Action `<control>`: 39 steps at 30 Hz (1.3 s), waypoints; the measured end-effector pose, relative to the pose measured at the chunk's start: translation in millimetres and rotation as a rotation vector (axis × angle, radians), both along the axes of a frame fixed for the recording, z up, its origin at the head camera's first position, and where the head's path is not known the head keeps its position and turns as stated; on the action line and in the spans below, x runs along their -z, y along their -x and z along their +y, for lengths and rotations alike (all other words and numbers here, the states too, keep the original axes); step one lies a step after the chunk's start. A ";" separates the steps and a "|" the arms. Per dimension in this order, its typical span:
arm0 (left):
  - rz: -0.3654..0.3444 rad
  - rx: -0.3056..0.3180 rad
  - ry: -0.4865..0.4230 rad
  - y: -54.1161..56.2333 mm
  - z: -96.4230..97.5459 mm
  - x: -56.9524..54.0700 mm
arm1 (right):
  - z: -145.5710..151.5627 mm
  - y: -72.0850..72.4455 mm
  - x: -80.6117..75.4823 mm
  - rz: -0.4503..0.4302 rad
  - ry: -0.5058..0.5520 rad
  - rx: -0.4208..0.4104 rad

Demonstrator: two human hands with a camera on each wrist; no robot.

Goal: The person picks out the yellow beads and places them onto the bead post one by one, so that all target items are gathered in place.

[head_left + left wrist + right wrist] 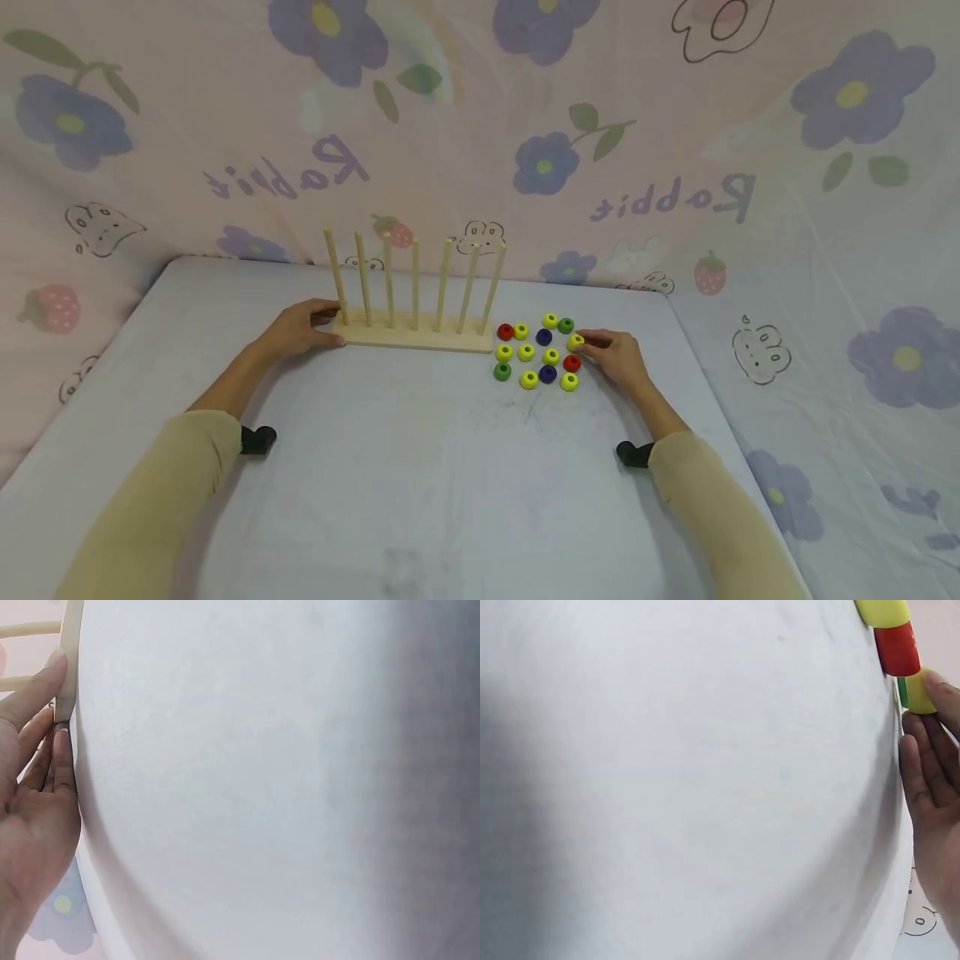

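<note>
The flower-printed fabric backdrop (450,179) behind the table bears the purple word "Rabbit" twice, mirror-reversed both times, with one left-hand lettering (285,171) above the rack's pegs and one right-hand lettering (675,198) farther across the cloth.

the left hand (298,328) grips the left end of the rack (412,338); the right hand (617,357) pinches a yellow bead (575,343) near loose beads (526,356) on the counter (450,483).

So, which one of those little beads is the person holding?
The yellow bead at the cluster's right edge, between a green bead and a red bead. The right hand pinches it; no hand touches the other beads.
</note>
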State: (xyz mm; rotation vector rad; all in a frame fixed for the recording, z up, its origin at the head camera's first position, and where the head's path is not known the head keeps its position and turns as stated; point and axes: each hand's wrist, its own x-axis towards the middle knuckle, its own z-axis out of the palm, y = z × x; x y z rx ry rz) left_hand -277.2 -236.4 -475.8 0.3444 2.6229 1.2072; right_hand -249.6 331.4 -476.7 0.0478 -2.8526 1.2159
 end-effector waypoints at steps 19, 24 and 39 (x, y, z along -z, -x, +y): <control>-0.017 -0.001 -0.034 1.1 -0.1 0.3 | -2.1 3.6 -32.0 0.106 0.106 0.000; -0.013 -0.014 -0.037 -2.0 -0.2 2.3 | -5.5 7.6 -43.5 0.149 0.110 -0.038; 0.004 -0.004 -0.066 -0.8 -0.6 2.7 | -26.5 25.5 -84.7 0.194 0.113 -0.077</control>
